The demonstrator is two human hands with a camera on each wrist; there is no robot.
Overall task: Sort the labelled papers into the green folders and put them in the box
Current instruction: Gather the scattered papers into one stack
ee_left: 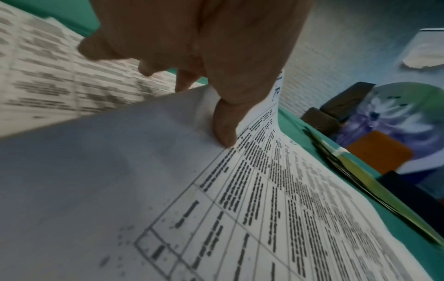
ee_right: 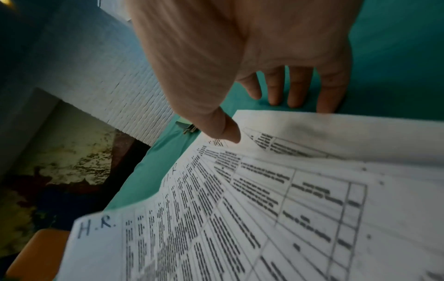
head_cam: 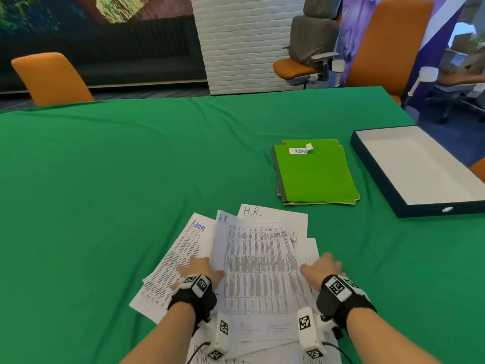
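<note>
Head view first: a table draped in green cloth fills the room's middle, with an orange chair at its far left edge, another tall orange chair at the far right and a white brick pillar behind; nothing lies between the hands and the stack of green folders, which sits right of centre, its top folder bearing a white label that reads "Admin" with one end curled up; just beyond it to the right, apart from it, a shallow dark box with a pale inside stands open near the table's right edge.

The papers lie fanned in a loose pile at the near edge, white sheets printed with dense tables; one at the left is marked "Admin" in blue, two further up are marked "H.R."; the top "H.R." sheet is lifted and bowed at its left side.

The left hand has that sheet's left edge; from the left wrist the thumb presses on its printed face while the other fingers curl underneath, a pinch. The right hand rests at the pile's right side; from the right wrist its fingers hang straight and slightly spread past the paper's edge onto the cloth, the thumb touching the top sheet.
</note>
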